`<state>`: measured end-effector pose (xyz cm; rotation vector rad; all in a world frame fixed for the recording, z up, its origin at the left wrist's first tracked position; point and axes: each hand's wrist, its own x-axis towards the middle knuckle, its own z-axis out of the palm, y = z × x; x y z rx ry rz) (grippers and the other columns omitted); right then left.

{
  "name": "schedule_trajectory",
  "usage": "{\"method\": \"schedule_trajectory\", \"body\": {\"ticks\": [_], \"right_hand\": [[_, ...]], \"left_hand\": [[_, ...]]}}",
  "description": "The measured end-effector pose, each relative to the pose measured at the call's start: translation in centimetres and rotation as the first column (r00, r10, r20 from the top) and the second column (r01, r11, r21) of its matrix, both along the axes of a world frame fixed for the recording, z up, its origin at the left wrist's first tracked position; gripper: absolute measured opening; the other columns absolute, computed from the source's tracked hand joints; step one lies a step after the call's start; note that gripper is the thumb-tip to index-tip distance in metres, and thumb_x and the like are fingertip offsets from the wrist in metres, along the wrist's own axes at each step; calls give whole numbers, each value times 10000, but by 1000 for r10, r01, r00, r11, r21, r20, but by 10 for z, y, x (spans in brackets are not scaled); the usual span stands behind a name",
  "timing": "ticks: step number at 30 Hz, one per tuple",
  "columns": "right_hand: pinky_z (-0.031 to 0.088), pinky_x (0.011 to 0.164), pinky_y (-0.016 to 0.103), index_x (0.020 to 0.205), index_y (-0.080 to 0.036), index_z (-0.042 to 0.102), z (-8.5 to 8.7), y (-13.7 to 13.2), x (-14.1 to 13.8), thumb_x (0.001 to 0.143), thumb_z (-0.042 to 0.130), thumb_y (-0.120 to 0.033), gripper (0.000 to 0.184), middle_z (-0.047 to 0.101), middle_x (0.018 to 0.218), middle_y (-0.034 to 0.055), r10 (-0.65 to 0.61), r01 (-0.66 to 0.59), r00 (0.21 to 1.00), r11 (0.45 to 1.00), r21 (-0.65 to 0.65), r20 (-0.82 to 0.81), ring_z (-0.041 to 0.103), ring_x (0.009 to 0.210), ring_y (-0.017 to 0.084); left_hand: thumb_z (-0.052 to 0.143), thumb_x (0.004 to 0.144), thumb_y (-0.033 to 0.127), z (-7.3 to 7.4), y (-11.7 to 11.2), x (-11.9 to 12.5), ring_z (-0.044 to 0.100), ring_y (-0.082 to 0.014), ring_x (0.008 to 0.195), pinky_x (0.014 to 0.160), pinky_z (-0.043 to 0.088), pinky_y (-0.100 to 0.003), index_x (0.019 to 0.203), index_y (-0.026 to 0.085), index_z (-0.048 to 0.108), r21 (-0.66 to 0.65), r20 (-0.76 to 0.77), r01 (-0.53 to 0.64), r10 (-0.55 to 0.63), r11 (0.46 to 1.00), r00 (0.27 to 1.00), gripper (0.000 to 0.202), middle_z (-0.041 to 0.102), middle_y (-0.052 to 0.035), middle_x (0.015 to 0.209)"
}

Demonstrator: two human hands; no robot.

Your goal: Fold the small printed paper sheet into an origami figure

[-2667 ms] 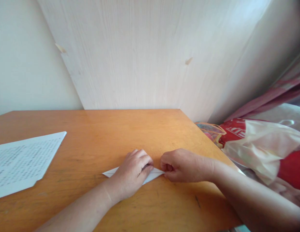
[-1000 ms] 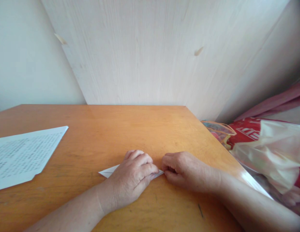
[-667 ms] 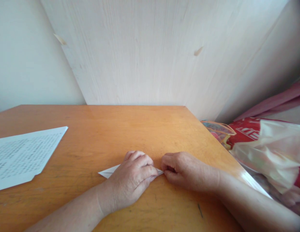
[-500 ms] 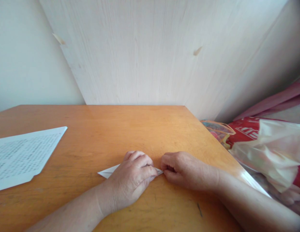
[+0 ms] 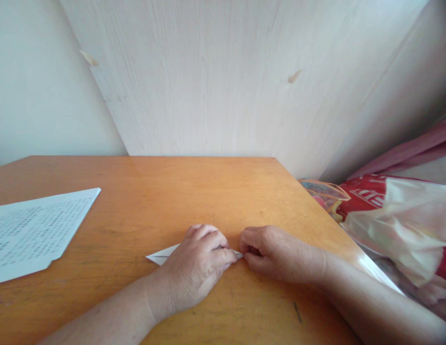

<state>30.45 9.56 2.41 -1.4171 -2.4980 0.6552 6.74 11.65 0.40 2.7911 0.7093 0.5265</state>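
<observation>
A folded white paper (image 5: 161, 255) lies on the wooden table (image 5: 194, 187), its pointed left end showing with a dark crease line along it. My left hand (image 5: 203, 258) covers the middle of the paper, with fingers curled and the thumb pressed on it toward the right. At the paper's right tip, my right hand (image 5: 268, 251) is closed, thumb and forefinger pinching the point. Most of the paper's middle is hidden under the left hand.
A stack of printed sheets (image 5: 39, 235) rests at the table's left. Past the right edge are a pale plastic bag (image 5: 406, 225), red cloth (image 5: 363, 194) and an orange-edged mesh bag (image 5: 323, 189). A pale wood-grain panel (image 5: 208, 81) stands behind the table.
The left thumb has slid slightly right along the paper toward its right tip. The right hand and the paper stay practically in place.
</observation>
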Motion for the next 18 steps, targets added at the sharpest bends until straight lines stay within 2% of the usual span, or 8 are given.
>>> {"method": "schedule_trajectory", "body": {"ticks": [12,18], "right_hand": [[338,580,232,809,-193,645,2,-1,5,849,541,-139,124,649,775,-9,-31,30,999,999,-21,-21,531,657,112],[372,607,225,861,-201,666,3,0,7,831,532,-102,169,671,801,-13,-23,20,998,999,-44,-65,566,688,114]], "left_hand": [[472,1028,234,-3,0,-1,479,-228,975,893,397,-427,1134,301,688,-13,-12,8,-8,1000,1000,250,605,-34,981],[512,1006,209,-3,0,0,490,-224,965,868,408,-405,1144,319,693,-6,4,4,-4,1000,1000,253,602,-33,955]]}}
